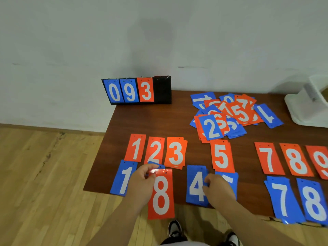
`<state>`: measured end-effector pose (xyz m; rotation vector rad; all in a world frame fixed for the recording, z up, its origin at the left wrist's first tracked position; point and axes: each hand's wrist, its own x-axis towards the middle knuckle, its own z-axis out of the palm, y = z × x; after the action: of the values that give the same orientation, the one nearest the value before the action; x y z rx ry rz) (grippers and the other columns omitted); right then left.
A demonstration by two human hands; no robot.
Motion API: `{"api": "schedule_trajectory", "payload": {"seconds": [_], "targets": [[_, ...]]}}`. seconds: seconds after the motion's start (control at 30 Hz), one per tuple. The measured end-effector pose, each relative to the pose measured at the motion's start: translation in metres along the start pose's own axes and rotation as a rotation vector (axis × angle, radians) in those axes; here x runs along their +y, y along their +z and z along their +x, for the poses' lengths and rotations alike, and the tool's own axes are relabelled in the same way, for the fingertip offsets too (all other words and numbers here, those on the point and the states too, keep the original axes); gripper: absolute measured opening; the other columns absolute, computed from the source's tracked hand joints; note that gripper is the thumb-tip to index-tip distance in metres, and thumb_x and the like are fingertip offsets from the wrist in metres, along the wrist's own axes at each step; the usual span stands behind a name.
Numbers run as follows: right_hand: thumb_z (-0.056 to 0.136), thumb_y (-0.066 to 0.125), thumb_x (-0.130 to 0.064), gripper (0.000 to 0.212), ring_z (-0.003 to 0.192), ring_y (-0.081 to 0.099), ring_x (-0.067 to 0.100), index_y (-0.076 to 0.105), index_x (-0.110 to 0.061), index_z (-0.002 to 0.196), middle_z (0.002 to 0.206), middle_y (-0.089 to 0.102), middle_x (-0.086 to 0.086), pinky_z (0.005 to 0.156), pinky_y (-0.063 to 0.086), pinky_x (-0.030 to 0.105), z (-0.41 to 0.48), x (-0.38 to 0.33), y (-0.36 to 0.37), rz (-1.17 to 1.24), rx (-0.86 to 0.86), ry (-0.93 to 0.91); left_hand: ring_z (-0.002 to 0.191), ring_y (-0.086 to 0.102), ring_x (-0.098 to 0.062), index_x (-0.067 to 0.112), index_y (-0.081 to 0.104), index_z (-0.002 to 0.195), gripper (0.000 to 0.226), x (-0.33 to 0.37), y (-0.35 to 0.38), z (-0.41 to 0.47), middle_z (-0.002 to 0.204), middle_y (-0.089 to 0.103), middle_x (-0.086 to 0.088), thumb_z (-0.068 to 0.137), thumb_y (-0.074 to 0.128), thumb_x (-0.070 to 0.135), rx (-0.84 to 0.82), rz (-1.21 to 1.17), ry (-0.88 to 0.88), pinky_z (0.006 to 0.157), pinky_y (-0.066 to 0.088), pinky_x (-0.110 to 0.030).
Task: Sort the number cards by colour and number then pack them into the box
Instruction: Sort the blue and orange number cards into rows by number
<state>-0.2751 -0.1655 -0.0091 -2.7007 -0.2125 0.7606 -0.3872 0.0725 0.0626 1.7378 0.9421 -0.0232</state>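
Note:
My left hand (142, 181) pinches the top edge of a red 8 card (160, 194) above the table's front edge. My right hand (218, 190) rests with curled fingers on the blue 4 card (195, 187) and covers part of a blue card (229, 180) beside it; whether it grips either I cannot tell. A red row lies behind: 1 (135, 148), 2 (154, 151), 3 (175, 153), 5 (221, 157), 7 (268, 158), 8 (295, 160), 9 (319, 160). Blue 1 (122, 178), 7 (284, 199) and 8 (313, 201) lie in front. An unsorted heap (230, 116) sits further back.
A black flip scoreboard (137, 90) showing 0, 9, 3 stands at the brown table's (150, 119) back left corner against the wall. A white box (308, 103) sits at the back right. Wooden floor (44, 174) lies to the left, my shoes below.

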Motion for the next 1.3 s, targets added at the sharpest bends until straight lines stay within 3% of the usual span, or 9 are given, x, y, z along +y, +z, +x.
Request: {"api": "schedule_trajectory", "payload": {"seconds": [0.07, 0.2, 0.3, 0.4, 0.57, 0.67, 0.87, 1.03, 1.3], "targets": [[0.095, 0.066, -0.036, 0.013, 0.096, 0.062, 0.012, 0.060, -0.029, 0.104, 0.111, 0.062, -0.005, 0.072, 0.058, 0.024, -0.004, -0.010, -0.008, 0.069, 0.006, 0.018, 0.086, 0.070, -0.012, 0.037, 0.063, 0.114, 0.019, 0.003, 0.000, 0.004, 0.110, 0.067, 0.008, 0.101, 0.062, 0.023, -0.022, 0.021, 0.016, 0.056, 0.057, -0.018], [0.092, 0.073, -0.034, 0.009, 0.087, 0.065, 0.010, 0.065, -0.029, 0.094, 0.100, 0.067, -0.009, 0.060, 0.053, 0.021, -0.019, -0.044, -0.036, 0.508, -0.092, 0.012, 0.092, 0.066, -0.010, 0.041, 0.063, 0.113, 0.022, 0.018, 0.006, 0.009, 0.115, 0.063, 0.011, 0.101, 0.060, 0.022, -0.070, 0.052, 0.091, 0.067, 0.060, -0.020], [0.091, 0.075, -0.032, 0.007, 0.099, 0.067, 0.011, 0.069, -0.034, 0.094, 0.107, 0.068, -0.014, 0.073, 0.059, 0.025, -0.034, -0.062, -0.058, 0.730, -0.184, -0.058, 0.096, 0.066, -0.010, 0.042, 0.064, 0.110, 0.022, 0.036, 0.015, 0.008, 0.117, 0.065, 0.013, 0.102, 0.059, 0.022, -0.118, 0.012, 0.121, 0.070, 0.060, -0.021], [0.091, 0.074, -0.024, 0.010, 0.101, 0.070, 0.011, 0.072, -0.033, 0.094, 0.106, 0.071, -0.016, 0.080, 0.062, 0.030, -0.044, -0.057, -0.069, 0.751, -0.199, -0.142, 0.108, 0.065, -0.012, 0.042, 0.066, 0.117, 0.027, 0.055, 0.028, 0.007, 0.123, 0.064, 0.015, 0.102, 0.058, 0.020, -0.166, -0.001, 0.177, 0.085, 0.062, -0.033], [0.092, 0.068, -0.005, 0.018, 0.089, 0.072, 0.011, 0.073, -0.023, 0.093, 0.094, 0.075, -0.009, 0.074, 0.061, 0.028, -0.048, -0.021, -0.089, 0.848, -0.112, -0.090, 0.106, 0.068, -0.013, 0.045, 0.066, 0.113, 0.027, 0.088, 0.068, 0.001, 0.121, 0.065, 0.013, 0.102, 0.059, 0.022, -0.253, 0.014, 0.218, 0.080, 0.064, -0.034], [0.094, 0.069, -0.012, 0.015, 0.096, 0.071, 0.009, 0.074, -0.026, 0.095, 0.101, 0.075, -0.012, 0.075, 0.062, 0.028, -0.046, 0.011, -0.102, 0.913, -0.047, -0.004, 0.096, 0.070, -0.007, 0.043, 0.063, 0.114, 0.024, 0.104, 0.100, -0.003, 0.114, 0.068, 0.015, 0.099, 0.064, 0.024, -0.348, -0.005, 0.221, 0.071, 0.063, -0.026], [0.095, 0.068, -0.015, 0.012, 0.082, 0.072, 0.010, 0.072, -0.026, 0.096, 0.093, 0.076, -0.010, 0.062, 0.057, 0.024, -0.036, 0.091, -0.129, 0.959, 0.175, 0.142, 0.107, 0.067, -0.010, 0.051, 0.058, 0.117, 0.042, 0.118, 0.187, -0.017, 0.117, 0.066, 0.016, 0.097, 0.066, 0.015, -0.519, 0.104, 0.217, 0.079, 0.063, -0.030], [0.091, 0.069, -0.007, 0.022, 0.088, 0.070, 0.013, 0.073, -0.029, 0.092, 0.091, 0.073, -0.008, 0.075, 0.060, 0.034, -0.017, 0.169, -0.166, 0.851, 0.236, 0.142, 0.098, 0.066, -0.007, 0.044, 0.061, 0.116, 0.041, 0.133, 0.275, -0.029, 0.105, 0.067, 0.015, 0.092, 0.068, 0.011, -0.508, 0.265, 0.281, 0.080, 0.062, -0.032], [0.092, 0.067, -0.017, 0.020, 0.085, 0.064, 0.005, 0.067, -0.034, 0.101, 0.098, 0.066, -0.016, 0.065, 0.048, 0.018, 0.047, 0.289, -0.223, 0.625, 0.243, 0.154, 0.099, 0.059, -0.006, 0.041, 0.057, 0.128, 0.044, 0.174, 0.421, -0.025, 0.115, 0.061, 0.012, 0.096, 0.060, 0.012, -0.509, 0.444, 0.353, 0.074, 0.051, -0.022]]}}
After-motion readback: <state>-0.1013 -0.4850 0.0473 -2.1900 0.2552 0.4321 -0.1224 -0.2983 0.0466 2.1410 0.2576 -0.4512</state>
